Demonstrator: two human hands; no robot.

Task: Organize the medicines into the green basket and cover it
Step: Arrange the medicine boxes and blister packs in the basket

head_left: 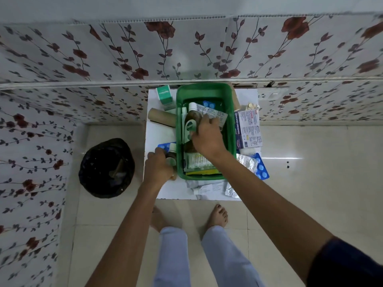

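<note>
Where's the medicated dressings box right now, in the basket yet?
Not yet: in the head view the medicated dressings box lies on the white table, just outside the right wall of the green basket, beyond the blue blister pack.

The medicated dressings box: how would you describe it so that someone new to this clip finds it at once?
Start at the white table against the flowered wall and find the green basket on it. The medicated dressings box lies flat just outside the basket's right wall. It is the only white carton with a blue edge and dense print; its neighbours are blister strips.
</note>
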